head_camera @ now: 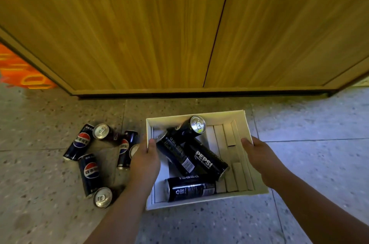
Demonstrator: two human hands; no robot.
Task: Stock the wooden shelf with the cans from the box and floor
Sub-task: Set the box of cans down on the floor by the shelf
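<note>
Cans [205,160] lie loose in the white box [199,114]; both hands, left hand [145,160] and right hand [259,155], grasp its side walls. Lifted unevenly, they could roll out.

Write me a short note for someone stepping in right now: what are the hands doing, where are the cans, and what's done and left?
Left hand: grips the left wall of the white cardboard box.
Right hand: grips the box's right wall.
In the box: four black Pepsi cans lying loose, beside white cardboard inserts.
On the speckled stone floor, left of the box: about six dark blue Pepsi cans, lying scattered.
The wooden cabinet stands just behind; no shelf space is in view.
Done: no can visibly shelved.
Left: shelve every can from box and floor.
</note>
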